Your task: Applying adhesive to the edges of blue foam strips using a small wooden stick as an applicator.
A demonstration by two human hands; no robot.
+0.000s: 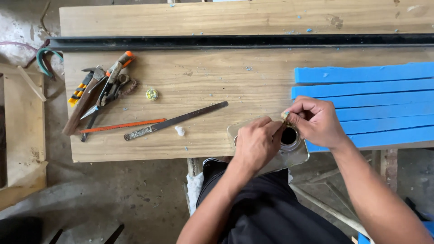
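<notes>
Both grips pinching a tiny object (285, 115) too small to identify, left hand (257, 143), right hand (317, 122), clear jar (296, 153) half hidden

Matt grained wood tabletop (203, 81) — clear glossy plastic container (296, 156) — matt blue foam strips (375, 97).

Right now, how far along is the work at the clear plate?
Done: blue foam strips lie cut in a stack. In hand: both hands, left hand and right hand, pinch a small fitting over the clear plate's round hole. Left: fitting not yet seated; file and pliers lie unused.
</notes>
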